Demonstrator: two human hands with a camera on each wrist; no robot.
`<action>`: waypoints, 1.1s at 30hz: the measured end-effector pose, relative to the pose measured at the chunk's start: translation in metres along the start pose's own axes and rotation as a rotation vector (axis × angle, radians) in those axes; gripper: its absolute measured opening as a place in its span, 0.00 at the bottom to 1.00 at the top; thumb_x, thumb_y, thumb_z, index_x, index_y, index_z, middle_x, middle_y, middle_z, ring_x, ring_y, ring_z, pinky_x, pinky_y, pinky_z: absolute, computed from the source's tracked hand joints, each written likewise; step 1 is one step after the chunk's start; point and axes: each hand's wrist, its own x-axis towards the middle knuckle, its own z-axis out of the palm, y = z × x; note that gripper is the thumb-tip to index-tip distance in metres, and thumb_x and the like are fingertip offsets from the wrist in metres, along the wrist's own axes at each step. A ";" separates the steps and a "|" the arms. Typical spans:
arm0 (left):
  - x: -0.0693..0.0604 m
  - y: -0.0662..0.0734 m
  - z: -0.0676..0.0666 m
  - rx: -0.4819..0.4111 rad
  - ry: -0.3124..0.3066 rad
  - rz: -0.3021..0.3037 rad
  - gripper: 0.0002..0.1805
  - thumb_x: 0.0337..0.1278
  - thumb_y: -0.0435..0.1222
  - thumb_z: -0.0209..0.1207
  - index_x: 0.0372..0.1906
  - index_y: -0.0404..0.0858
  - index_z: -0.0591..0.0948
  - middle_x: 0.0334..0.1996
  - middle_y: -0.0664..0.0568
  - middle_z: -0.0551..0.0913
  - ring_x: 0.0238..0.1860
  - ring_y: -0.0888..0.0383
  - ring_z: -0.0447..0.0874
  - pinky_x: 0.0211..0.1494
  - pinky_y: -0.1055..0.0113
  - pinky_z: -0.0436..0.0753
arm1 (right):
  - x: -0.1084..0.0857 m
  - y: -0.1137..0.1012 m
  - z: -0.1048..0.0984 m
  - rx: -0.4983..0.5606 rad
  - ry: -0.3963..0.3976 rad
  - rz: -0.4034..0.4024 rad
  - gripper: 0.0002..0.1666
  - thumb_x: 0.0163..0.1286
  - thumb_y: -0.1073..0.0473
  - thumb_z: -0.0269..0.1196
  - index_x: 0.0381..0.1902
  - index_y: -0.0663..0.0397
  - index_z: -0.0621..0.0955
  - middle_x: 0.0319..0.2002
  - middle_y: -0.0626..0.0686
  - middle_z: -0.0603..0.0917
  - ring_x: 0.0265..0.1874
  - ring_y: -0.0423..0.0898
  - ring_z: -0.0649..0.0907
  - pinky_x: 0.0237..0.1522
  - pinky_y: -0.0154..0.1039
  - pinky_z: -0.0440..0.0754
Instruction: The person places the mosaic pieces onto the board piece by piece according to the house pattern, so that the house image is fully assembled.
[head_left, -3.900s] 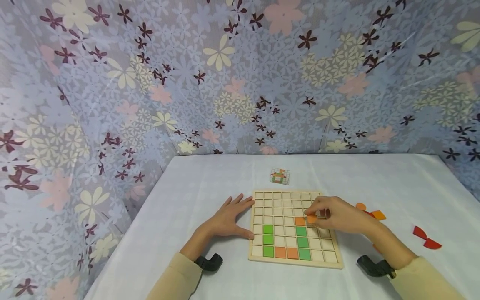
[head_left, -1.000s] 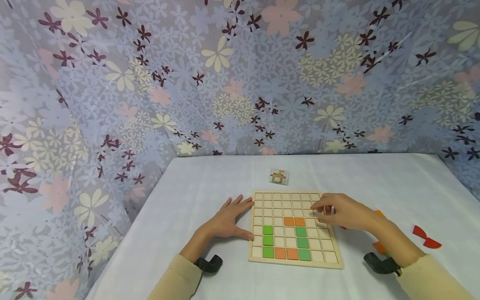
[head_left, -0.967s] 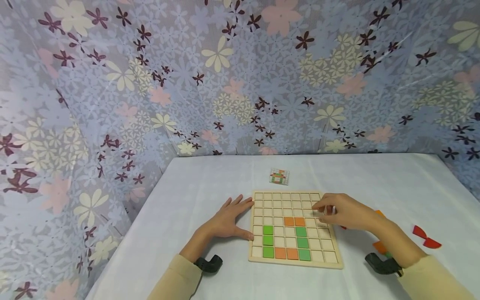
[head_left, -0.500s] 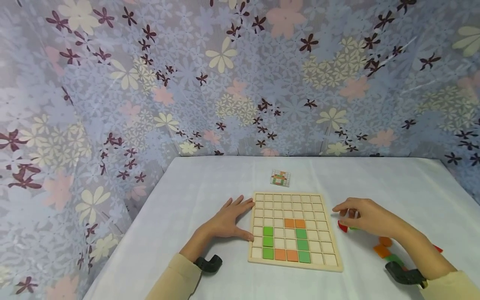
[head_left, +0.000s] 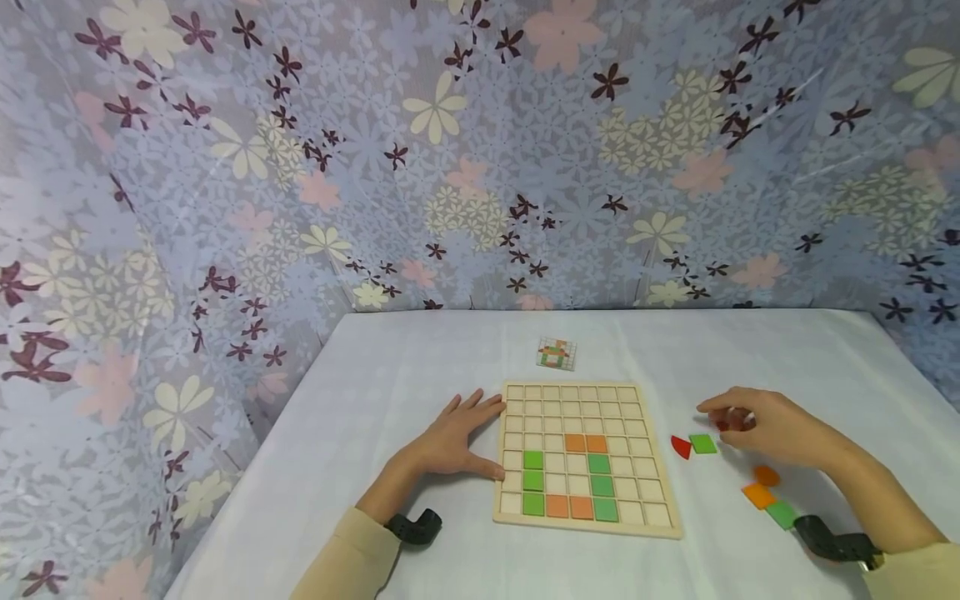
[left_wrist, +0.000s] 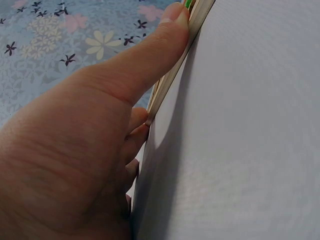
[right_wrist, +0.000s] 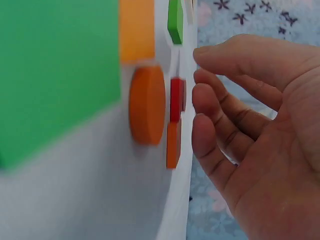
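My left hand (head_left: 459, 435) lies flat with spread fingers at the left edge of the wooden grid board (head_left: 667, 532); in the left wrist view its thumb touches the board's side. On the board are several green and orange squares, two orange ones (head_left: 585, 443) side by side in the middle. My right hand (head_left: 780, 427) hovers over the loose pieces with relaxed, bent fingers and nothing between them. In the right wrist view, a red piece (right_wrist: 176, 100) and an orange piece (right_wrist: 173, 145) lie near its fingertips. A green square (head_left: 702, 443) and a red quarter piece (head_left: 681, 447) sit left of that hand.
A small pattern card (head_left: 557, 354) lies behind the board. Nearer the right wrist are an orange disc (head_left: 767, 476), an orange square (head_left: 758, 497) and a green square (head_left: 782, 514). A flowered cloth hangs behind the white table.
My right hand has moved from above the board's right side to the loose pieces at the right, uncovering several of them. The left hand stays at the board's edge.
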 end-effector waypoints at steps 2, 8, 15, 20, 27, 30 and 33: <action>0.000 0.000 0.000 0.004 -0.004 -0.001 0.61 0.36 0.72 0.62 0.76 0.48 0.56 0.75 0.60 0.52 0.75 0.51 0.39 0.74 0.51 0.38 | -0.001 0.005 -0.002 -0.002 0.012 0.026 0.25 0.59 0.64 0.68 0.56 0.55 0.80 0.38 0.47 0.80 0.32 0.43 0.74 0.28 0.34 0.76; 0.000 0.000 0.000 -0.004 -0.007 0.006 0.61 0.36 0.72 0.62 0.76 0.47 0.56 0.75 0.60 0.52 0.75 0.51 0.39 0.74 0.50 0.38 | -0.004 0.020 -0.006 -0.027 -0.006 0.081 0.25 0.58 0.63 0.68 0.55 0.51 0.81 0.42 0.49 0.81 0.33 0.45 0.75 0.29 0.36 0.77; -0.001 0.001 0.000 -0.010 -0.004 0.006 0.60 0.36 0.71 0.62 0.76 0.47 0.57 0.75 0.59 0.52 0.75 0.51 0.39 0.74 0.50 0.38 | -0.010 0.025 -0.013 -0.039 0.002 0.094 0.27 0.56 0.63 0.69 0.56 0.57 0.79 0.42 0.50 0.81 0.36 0.47 0.75 0.30 0.36 0.78; -0.001 0.001 0.000 -0.009 -0.008 0.000 0.61 0.36 0.71 0.63 0.76 0.48 0.56 0.75 0.60 0.52 0.75 0.52 0.39 0.74 0.51 0.37 | -0.012 0.031 -0.015 -0.062 -0.004 0.105 0.27 0.55 0.63 0.69 0.55 0.59 0.79 0.41 0.50 0.80 0.35 0.47 0.76 0.32 0.38 0.78; -0.001 0.002 -0.001 -0.012 -0.012 -0.010 0.60 0.36 0.71 0.63 0.76 0.48 0.56 0.75 0.60 0.52 0.75 0.52 0.38 0.74 0.51 0.37 | -0.010 0.033 -0.014 -0.062 -0.003 0.098 0.27 0.56 0.59 0.70 0.55 0.57 0.80 0.41 0.49 0.81 0.35 0.46 0.75 0.31 0.37 0.78; -0.001 0.002 -0.001 -0.011 -0.015 -0.017 0.60 0.36 0.71 0.63 0.76 0.48 0.56 0.75 0.61 0.51 0.75 0.53 0.38 0.74 0.52 0.36 | -0.010 0.032 -0.016 -0.067 -0.010 0.090 0.27 0.56 0.61 0.70 0.55 0.57 0.80 0.42 0.49 0.82 0.37 0.47 0.76 0.33 0.37 0.79; -0.001 0.002 -0.002 -0.010 -0.013 -0.019 0.60 0.36 0.71 0.63 0.76 0.48 0.56 0.75 0.61 0.51 0.75 0.53 0.38 0.74 0.52 0.36 | -0.011 0.032 -0.018 -0.067 -0.013 0.094 0.27 0.56 0.62 0.69 0.55 0.58 0.80 0.43 0.50 0.81 0.37 0.47 0.76 0.33 0.38 0.79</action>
